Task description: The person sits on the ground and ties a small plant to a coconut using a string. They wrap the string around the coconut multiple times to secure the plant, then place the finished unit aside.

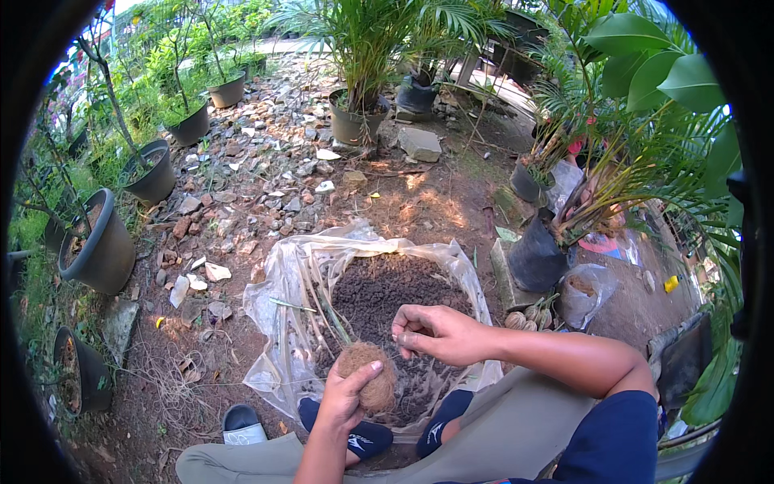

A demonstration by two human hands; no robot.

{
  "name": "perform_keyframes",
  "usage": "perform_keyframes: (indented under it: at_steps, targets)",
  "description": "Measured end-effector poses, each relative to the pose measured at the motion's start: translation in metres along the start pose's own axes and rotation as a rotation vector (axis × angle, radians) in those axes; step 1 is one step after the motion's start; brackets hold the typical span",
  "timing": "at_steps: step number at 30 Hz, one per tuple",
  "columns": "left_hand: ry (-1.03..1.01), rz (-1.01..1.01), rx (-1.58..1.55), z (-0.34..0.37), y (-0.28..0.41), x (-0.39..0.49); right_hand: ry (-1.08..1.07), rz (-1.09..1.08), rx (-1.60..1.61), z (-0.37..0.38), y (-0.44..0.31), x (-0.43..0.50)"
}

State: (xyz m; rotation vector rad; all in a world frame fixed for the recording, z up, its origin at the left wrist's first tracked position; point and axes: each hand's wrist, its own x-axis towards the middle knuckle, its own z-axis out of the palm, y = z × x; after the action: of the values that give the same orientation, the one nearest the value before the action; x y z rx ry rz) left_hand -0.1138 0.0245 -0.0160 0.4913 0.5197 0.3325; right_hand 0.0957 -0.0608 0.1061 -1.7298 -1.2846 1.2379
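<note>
My left hand grips a round ball wrapped in brown coconut fibre, with the thumb across its front. A green stem slants up and left from behind the ball. Close to the ball's right side, my right hand hovers with curled fingers; whether it pinches a thread is too fine to tell. Below both hands, dark crumbly soil lies on a crumpled clear plastic sheet. A thin string runs left from the ball toward a loose string tangle on the ground.
Potted plants in black pots line the left side. Broken stones cover the ground ahead. At right are a black plant bag on a concrete block, a clear bag of brown fibre and dry husks. A slide sandal lies lower left.
</note>
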Motion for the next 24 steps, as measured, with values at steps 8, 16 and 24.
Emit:
perform_keyframes:
  at_steps: [8, 16, 24]
  targets:
    - [-0.154, -0.023, 0.016, -0.007, -0.021, 0.008, 0.013, -0.352, -0.45, 0.025, 0.006, -0.001]
    - [-0.201, 0.081, 0.228, -0.015, -0.025, 0.013, -0.059, -0.169, -0.466, 0.025, 0.015, 0.013]
    - [-0.061, -0.095, 0.14, -0.01, -0.016, 0.021, -0.06, 0.002, -0.312, 0.016, 0.024, 0.024]
